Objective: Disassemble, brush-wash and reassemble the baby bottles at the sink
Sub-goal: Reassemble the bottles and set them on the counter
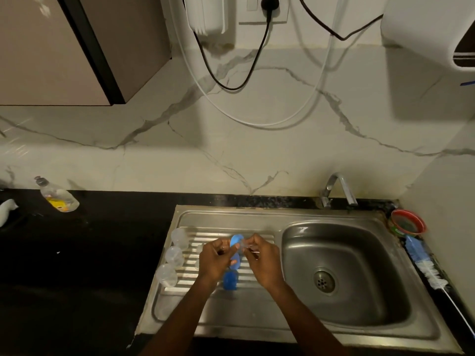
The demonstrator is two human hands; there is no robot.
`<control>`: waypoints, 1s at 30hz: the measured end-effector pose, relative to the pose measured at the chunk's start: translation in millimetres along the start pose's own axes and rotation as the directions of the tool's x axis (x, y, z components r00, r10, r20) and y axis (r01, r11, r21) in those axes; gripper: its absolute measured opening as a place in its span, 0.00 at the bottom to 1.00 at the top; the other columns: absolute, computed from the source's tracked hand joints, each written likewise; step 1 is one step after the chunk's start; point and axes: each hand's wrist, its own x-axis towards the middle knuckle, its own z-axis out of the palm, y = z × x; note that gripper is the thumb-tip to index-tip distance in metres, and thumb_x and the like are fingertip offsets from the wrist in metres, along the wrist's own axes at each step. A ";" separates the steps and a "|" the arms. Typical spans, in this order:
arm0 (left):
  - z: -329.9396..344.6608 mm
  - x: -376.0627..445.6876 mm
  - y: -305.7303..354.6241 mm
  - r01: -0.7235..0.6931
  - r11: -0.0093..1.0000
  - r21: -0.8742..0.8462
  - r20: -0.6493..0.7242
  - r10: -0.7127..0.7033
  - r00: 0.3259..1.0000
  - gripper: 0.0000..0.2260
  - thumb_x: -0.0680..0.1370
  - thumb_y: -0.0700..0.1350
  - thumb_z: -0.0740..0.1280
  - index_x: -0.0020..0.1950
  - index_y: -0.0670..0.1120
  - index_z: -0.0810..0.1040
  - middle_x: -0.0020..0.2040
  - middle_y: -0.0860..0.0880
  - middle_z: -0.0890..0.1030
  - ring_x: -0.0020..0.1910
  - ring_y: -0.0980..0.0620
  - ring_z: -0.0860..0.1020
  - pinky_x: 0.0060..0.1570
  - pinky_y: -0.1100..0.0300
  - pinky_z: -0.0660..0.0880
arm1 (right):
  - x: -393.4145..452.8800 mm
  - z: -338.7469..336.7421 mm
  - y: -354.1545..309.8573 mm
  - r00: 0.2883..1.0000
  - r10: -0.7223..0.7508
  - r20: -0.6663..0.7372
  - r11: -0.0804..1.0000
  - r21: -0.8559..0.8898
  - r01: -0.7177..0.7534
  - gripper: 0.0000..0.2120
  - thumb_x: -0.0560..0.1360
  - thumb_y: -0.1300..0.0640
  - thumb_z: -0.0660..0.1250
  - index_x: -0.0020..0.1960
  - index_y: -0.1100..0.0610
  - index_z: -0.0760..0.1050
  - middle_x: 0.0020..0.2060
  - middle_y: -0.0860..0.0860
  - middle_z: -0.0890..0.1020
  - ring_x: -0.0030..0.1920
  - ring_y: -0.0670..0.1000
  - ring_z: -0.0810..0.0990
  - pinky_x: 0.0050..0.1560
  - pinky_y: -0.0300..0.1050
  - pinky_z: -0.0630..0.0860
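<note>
Over the ribbed drainboard [205, 301] of the steel sink, my left hand [214, 260] grips a blue bottle ring [236, 240]. My right hand [262, 258] pinches a small clear teat [245, 245] against that ring. Below the hands lie two more blue bottle parts, one [235, 262] just under the fingers and one [229, 280] nearer me. Three clear bottle pieces [174, 255] stand in a row along the drainboard's left edge. The basin [341, 276] to the right holds nothing that I can see.
A blue-and-white bottle brush [424, 263] lies on the counter at the sink's right edge, beside a red-rimmed bowl [408, 223]. The tap [339, 187] stands behind the basin. A dish-soap bottle [57, 195] lies on the dark counter at the far left.
</note>
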 end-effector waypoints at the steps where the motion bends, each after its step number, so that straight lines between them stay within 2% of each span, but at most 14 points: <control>1: 0.4 -1.2 0.8 0.009 0.999 -0.050 0.033 -0.008 0.999 0.06 0.76 0.46 0.74 0.48 0.43 0.85 0.43 0.45 0.87 0.45 0.45 0.86 0.51 0.45 0.83 | -1.2 1.9 1.7 0.999 -0.039 -0.001 0.999 0.003 0.039 0.07 0.75 0.60 0.75 0.52 0.55 0.82 0.46 0.44 0.85 0.46 0.40 0.83 0.48 0.34 0.78; 3: 0.3 -4.6 4.5 0.054 0.993 -0.100 0.053 -0.049 0.997 0.07 0.77 0.44 0.74 0.50 0.42 0.84 0.43 0.44 0.87 0.45 0.45 0.86 0.51 0.47 0.83 | 0.6 1.0 5.6 0.998 -0.054 -0.022 0.997 0.052 0.055 0.09 0.73 0.61 0.77 0.53 0.58 0.84 0.47 0.46 0.86 0.47 0.41 0.84 0.48 0.32 0.78; 7: 0.6 -11.2 9.9 0.076 0.990 -0.116 0.063 -0.069 0.996 0.07 0.76 0.43 0.75 0.52 0.42 0.83 0.45 0.45 0.86 0.44 0.49 0.86 0.47 0.52 0.83 | 11.0 -5.4 13.1 1.000 0.012 0.021 0.996 0.085 -0.014 0.03 0.74 0.66 0.75 0.46 0.66 0.84 0.41 0.55 0.86 0.39 0.34 0.81 0.40 0.25 0.72; 10: 1.3 -10.9 8.8 0.031 0.996 -0.081 0.028 -0.029 0.999 0.06 0.76 0.43 0.75 0.50 0.41 0.84 0.43 0.46 0.87 0.45 0.48 0.85 0.46 0.55 0.83 | 18.5 -1.2 19.3 0.999 -0.046 0.018 0.999 0.021 0.046 0.03 0.74 0.66 0.75 0.48 0.62 0.85 0.43 0.54 0.86 0.42 0.33 0.81 0.43 0.25 0.72; 13: -0.8 -6.7 8.0 0.037 0.999 0.002 -0.043 -0.037 0.998 0.10 0.76 0.49 0.74 0.47 0.41 0.84 0.42 0.45 0.86 0.44 0.45 0.85 0.50 0.52 0.83 | 18.6 8.9 21.4 0.988 -0.143 0.053 0.989 -0.042 0.145 0.13 0.74 0.60 0.76 0.58 0.55 0.82 0.53 0.48 0.82 0.51 0.40 0.80 0.52 0.32 0.76; 15: -6.8 -3.9 8.2 0.035 0.998 0.049 -0.014 -0.034 0.999 0.13 0.76 0.54 0.73 0.45 0.45 0.85 0.40 0.47 0.86 0.43 0.46 0.85 0.50 0.52 0.82 | 17.4 15.5 21.8 0.981 -0.153 0.120 0.983 -0.085 0.163 0.20 0.73 0.58 0.76 0.64 0.53 0.79 0.59 0.49 0.78 0.56 0.44 0.78 0.57 0.38 0.76; 17: -18.6 1.3 8.2 -0.055 0.982 0.182 0.050 0.047 0.998 0.10 0.76 0.54 0.74 0.43 0.48 0.85 0.39 0.49 0.86 0.41 0.49 0.85 0.48 0.53 0.82 | 16.7 21.9 19.7 0.980 -0.150 0.133 0.987 -0.045 0.157 0.20 0.73 0.56 0.77 0.63 0.55 0.80 0.58 0.50 0.81 0.55 0.45 0.80 0.57 0.37 0.77; 18: -25.3 5.5 10.6 -0.100 0.961 0.257 0.087 0.080 0.993 0.10 0.76 0.53 0.75 0.42 0.48 0.85 0.37 0.50 0.86 0.40 0.51 0.85 0.46 0.54 0.82 | 18.2 24.3 18.0 0.981 -0.157 0.117 0.986 -0.037 0.163 0.18 0.73 0.56 0.78 0.61 0.56 0.81 0.56 0.50 0.83 0.53 0.45 0.81 0.55 0.33 0.76; 21: -50.3 18.3 25.7 -0.223 0.860 0.458 0.186 0.152 0.971 0.08 0.77 0.50 0.74 0.41 0.47 0.86 0.36 0.51 0.85 0.36 0.56 0.83 0.42 0.61 0.78 | 23.2 31.5 8.6 0.986 -0.146 0.076 0.983 -0.098 0.153 0.16 0.73 0.58 0.78 0.60 0.57 0.82 0.53 0.51 0.84 0.51 0.48 0.82 0.52 0.21 0.68; 23: -72.1 25.1 35.7 -0.295 0.792 0.535 0.106 0.283 0.953 0.07 0.78 0.48 0.73 0.42 0.48 0.85 0.37 0.54 0.84 0.37 0.59 0.82 0.43 0.64 0.76 | 25.4 34.7 -2.6 0.983 -0.181 -0.030 0.970 -0.169 0.173 0.18 0.74 0.59 0.76 0.63 0.56 0.81 0.56 0.51 0.82 0.53 0.48 0.81 0.55 0.23 0.67; 25: -97.7 26.4 35.7 -0.313 0.751 0.582 -0.014 0.394 0.919 0.06 0.79 0.48 0.72 0.43 0.49 0.84 0.39 0.56 0.84 0.39 0.61 0.82 0.45 0.63 0.79 | 24.7 38.9 -12.5 0.961 -0.245 -0.129 0.955 -0.202 0.217 0.18 0.76 0.60 0.73 0.66 0.55 0.78 0.58 0.50 0.78 0.55 0.45 0.77 0.57 0.29 0.71; 27: -120.4 23.0 26.0 -0.213 0.668 0.713 -0.068 0.368 0.927 0.06 0.79 0.51 0.71 0.48 0.50 0.82 0.44 0.55 0.83 0.45 0.58 0.82 0.46 0.57 0.80 | 25.4 44.6 -10.6 0.965 -0.255 -0.058 0.934 -0.272 0.230 0.18 0.75 0.63 0.73 0.64 0.56 0.79 0.58 0.51 0.78 0.55 0.46 0.78 0.55 0.34 0.74; 28: -129.0 19.5 19.8 -0.084 0.580 0.810 -0.113 0.295 0.949 0.10 0.78 0.54 0.70 0.53 0.50 0.80 0.50 0.53 0.82 0.52 0.54 0.80 0.48 0.53 0.80 | 26.8 48.3 -5.4 0.981 -0.194 0.027 0.923 -0.333 0.192 0.17 0.73 0.65 0.73 0.61 0.57 0.81 0.56 0.52 0.79 0.53 0.49 0.80 0.52 0.37 0.75; 30: -145.0 12.6 3.0 0.215 0.312 0.925 -0.257 0.100 0.961 0.28 0.74 0.64 0.70 0.65 0.46 0.73 0.61 0.47 0.77 0.63 0.44 0.74 0.56 0.49 0.76 | 25.0 58.7 7.7 0.994 -0.033 0.102 0.913 -0.402 0.072 0.14 0.69 0.67 0.73 0.54 0.58 0.83 0.50 0.53 0.82 0.50 0.54 0.82 0.46 0.39 0.73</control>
